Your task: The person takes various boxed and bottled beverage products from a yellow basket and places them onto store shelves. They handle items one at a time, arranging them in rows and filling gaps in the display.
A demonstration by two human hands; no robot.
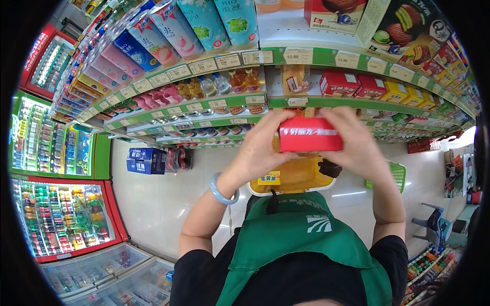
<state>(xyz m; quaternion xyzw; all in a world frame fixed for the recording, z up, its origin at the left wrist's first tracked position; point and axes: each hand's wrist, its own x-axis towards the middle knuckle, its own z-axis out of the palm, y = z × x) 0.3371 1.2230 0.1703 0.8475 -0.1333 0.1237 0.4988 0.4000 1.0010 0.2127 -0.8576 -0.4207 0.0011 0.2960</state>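
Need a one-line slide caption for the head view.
Both hands hold a red box before stocked store shelves, near a yellow basket.

Box (311, 136) between left hand (263, 144) and right hand (353, 138). Shelf unit (282, 36) ahead of both hands. Basket (302, 176) below the hands, nearer the body; packet (269, 178) in it, left-hand side. Carton (145, 160) on floor (214, 163), left of left hand; fridge (118, 217) farther left. Second basket (397, 177) on floor, right of right hand; stool (434, 224) farther right.

pale tiled floor (158, 204), lit fridges (56, 137)
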